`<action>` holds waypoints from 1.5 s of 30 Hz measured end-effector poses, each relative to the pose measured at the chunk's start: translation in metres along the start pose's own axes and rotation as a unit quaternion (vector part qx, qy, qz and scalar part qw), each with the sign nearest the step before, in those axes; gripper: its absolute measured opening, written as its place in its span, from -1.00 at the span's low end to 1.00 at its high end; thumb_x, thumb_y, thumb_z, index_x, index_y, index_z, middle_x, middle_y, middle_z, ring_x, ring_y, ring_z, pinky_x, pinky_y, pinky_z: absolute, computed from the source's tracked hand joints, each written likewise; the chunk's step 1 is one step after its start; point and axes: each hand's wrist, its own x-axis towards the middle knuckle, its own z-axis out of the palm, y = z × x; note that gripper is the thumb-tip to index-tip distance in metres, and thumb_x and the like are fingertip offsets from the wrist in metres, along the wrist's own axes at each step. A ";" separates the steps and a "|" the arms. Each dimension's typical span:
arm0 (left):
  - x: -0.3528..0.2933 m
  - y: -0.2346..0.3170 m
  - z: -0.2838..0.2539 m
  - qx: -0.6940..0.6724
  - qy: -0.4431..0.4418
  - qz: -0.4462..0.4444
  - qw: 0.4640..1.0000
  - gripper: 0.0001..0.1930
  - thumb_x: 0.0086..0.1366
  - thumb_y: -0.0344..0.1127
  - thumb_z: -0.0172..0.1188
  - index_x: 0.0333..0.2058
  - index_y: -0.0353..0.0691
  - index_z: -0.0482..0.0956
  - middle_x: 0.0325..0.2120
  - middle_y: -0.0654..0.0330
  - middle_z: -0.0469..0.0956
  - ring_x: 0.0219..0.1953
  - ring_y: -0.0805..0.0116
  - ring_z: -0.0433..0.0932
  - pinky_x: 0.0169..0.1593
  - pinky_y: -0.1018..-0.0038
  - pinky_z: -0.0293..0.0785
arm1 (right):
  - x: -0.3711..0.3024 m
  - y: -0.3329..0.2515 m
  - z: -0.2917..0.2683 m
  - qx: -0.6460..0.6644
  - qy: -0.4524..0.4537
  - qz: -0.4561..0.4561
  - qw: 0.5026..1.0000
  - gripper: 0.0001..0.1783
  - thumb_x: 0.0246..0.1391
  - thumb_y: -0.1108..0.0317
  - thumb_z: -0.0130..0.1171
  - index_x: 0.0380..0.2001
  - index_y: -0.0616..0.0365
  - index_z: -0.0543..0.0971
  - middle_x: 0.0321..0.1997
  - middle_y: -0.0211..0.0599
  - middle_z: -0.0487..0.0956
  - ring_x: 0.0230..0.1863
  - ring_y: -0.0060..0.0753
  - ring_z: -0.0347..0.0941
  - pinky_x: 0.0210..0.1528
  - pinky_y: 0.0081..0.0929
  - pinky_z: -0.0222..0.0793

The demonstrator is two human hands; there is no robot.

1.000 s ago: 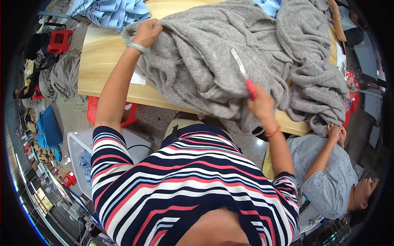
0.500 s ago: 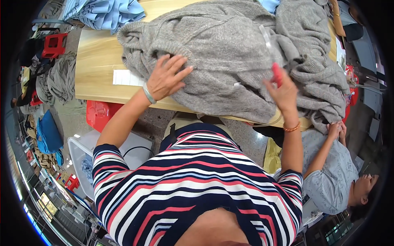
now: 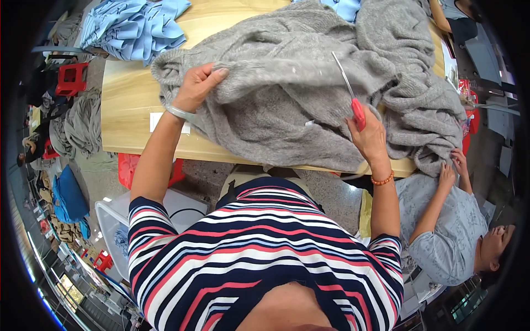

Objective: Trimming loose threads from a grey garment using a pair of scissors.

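My left hand [image 3: 197, 86] pinches the edge of a grey knit garment [image 3: 276, 118] and holds it lifted off the wooden table [image 3: 128, 105]. A band of the raised knit stretches rightward from my fingers, slightly blurred. In my right hand [image 3: 370, 138] is a pair of red-handled scissors [image 3: 358, 114], their long metal blades pointing away from me, over the garment. I cannot tell whether the blades touch the cloth. A small white tag [image 3: 309, 123] shows on the garment's inner side. White paper [image 3: 158, 122] lies partly under the garment at its left.
More grey knitwear [image 3: 422, 105] is heaped at the right, where a co-worker's hands [image 3: 451, 171] touch its near end. Light blue cloth [image 3: 132, 27] is piled at the far left. Below the table's near edge stand a red stool [image 3: 128, 168] and a white bin [image 3: 107, 215].
My left hand, lying spread on the garment before, has taken hold of its edge and raised it. The scissors have moved slightly left, and their blades show more sharply.
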 end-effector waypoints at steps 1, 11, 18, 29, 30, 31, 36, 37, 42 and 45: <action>-0.001 -0.004 -0.001 -0.083 0.034 -0.050 0.995 -0.76 0.33 -0.32 0.12 -0.07 -0.27 0.54 -0.33 0.32 0.59 -0.32 0.60 0.52 -0.22 0.66 0.44 | -0.003 -0.003 -0.003 0.004 0.001 -0.003 1.000 -0.64 -0.02 0.31 0.27 -0.13 0.09 0.47 -0.44 -0.09 0.55 -0.32 0.05 0.51 -0.30 -0.19 0.39; 0.004 -0.050 0.031 -0.103 0.120 -0.086 0.984 -0.85 0.25 -0.37 0.21 -0.24 -0.30 0.63 -0.51 0.48 0.53 -0.55 0.76 0.31 -0.49 0.73 0.21 | -0.013 -0.099 -0.004 0.068 -0.220 -0.082 0.970 -0.71 0.02 0.23 0.22 -0.19 0.08 0.51 -0.55 -0.01 0.54 -0.46 0.12 0.49 -0.38 -0.11 0.39; -0.011 -0.046 0.023 -0.138 0.094 -0.073 0.983 -0.78 0.27 -0.42 0.17 -0.12 -0.35 0.58 -0.37 0.39 0.57 -0.39 0.68 0.44 -0.31 0.70 0.36 | -0.004 -0.103 0.001 0.048 -0.199 -0.086 0.975 -0.74 0.01 0.26 0.19 -0.24 0.11 0.49 -0.56 -0.01 0.54 -0.46 0.09 0.51 -0.38 -0.08 0.39; -0.018 -0.056 0.009 -0.113 0.061 -0.113 0.985 -0.74 0.26 -0.36 0.20 -0.10 -0.32 0.56 -0.39 0.39 0.56 -0.39 0.68 0.43 -0.34 0.68 0.35 | -0.006 -0.109 0.000 0.067 -0.219 -0.089 0.969 -0.71 0.03 0.28 0.20 -0.16 0.08 0.48 -0.45 -0.02 0.56 -0.36 0.07 0.51 -0.32 -0.13 0.40; -0.014 -0.046 0.010 -0.113 0.060 -0.112 0.985 -0.74 0.26 -0.36 0.20 -0.10 -0.32 0.56 -0.39 0.39 0.56 -0.39 0.68 0.43 -0.34 0.68 0.35 | -0.007 -0.106 0.001 0.068 -0.207 -0.082 0.973 -0.69 0.02 0.30 0.20 -0.14 0.08 0.48 -0.44 -0.01 0.56 -0.35 0.07 0.51 -0.32 -0.13 0.40; -0.008 -0.029 0.012 -0.068 0.063 -0.146 0.985 -0.72 0.23 -0.32 0.24 -0.12 -0.32 0.57 -0.40 0.39 0.56 -0.39 0.68 0.43 -0.33 0.68 0.35 | -0.008 -0.105 0.002 0.070 -0.195 -0.077 0.975 -0.68 0.02 0.31 0.20 -0.13 0.08 0.48 -0.42 -0.01 0.56 -0.34 0.07 0.51 -0.32 -0.14 0.40; 0.038 -0.024 0.023 0.111 0.074 -0.073 0.988 -0.68 0.13 -0.26 0.34 -0.18 -0.32 0.58 -0.40 0.35 0.56 -0.39 0.67 0.41 -0.33 0.68 0.33 | -0.010 -0.109 -0.004 0.063 -0.183 -0.048 0.980 -0.67 0.03 0.30 0.18 -0.11 0.07 0.48 -0.42 0.00 0.57 -0.33 0.08 0.51 -0.30 -0.12 0.40; 0.047 -0.024 0.025 0.133 0.060 -0.065 0.987 -0.71 0.12 -0.28 0.34 -0.23 -0.32 0.59 -0.44 0.37 0.54 -0.42 0.67 0.39 -0.36 0.67 0.31 | -0.009 -0.110 -0.005 0.057 -0.183 -0.032 0.981 -0.68 0.03 0.30 0.18 -0.10 0.07 0.48 -0.42 0.00 0.57 -0.33 0.08 0.51 -0.29 -0.12 0.40; 0.054 -0.013 0.038 0.118 0.094 -0.106 0.983 -0.78 0.05 -0.28 0.33 -0.45 -0.35 0.60 -0.69 0.33 0.42 -0.61 0.58 0.31 -0.51 0.52 0.27 | -0.006 -0.106 -0.013 0.017 -0.246 0.000 0.969 -0.67 0.03 0.29 0.17 -0.10 0.07 0.49 -0.41 0.00 0.57 -0.32 0.09 0.52 -0.28 -0.12 0.40; 0.054 -0.018 0.027 0.147 0.051 -0.093 0.983 -0.80 0.05 -0.29 0.34 -0.51 -0.33 0.58 -0.69 0.37 0.40 -0.61 0.61 0.29 -0.52 0.53 0.25 | -0.006 -0.098 -0.020 0.038 -0.241 -0.017 0.970 -0.67 0.04 0.29 0.17 -0.09 0.07 0.48 -0.41 0.01 0.57 -0.31 0.09 0.51 -0.28 -0.12 0.40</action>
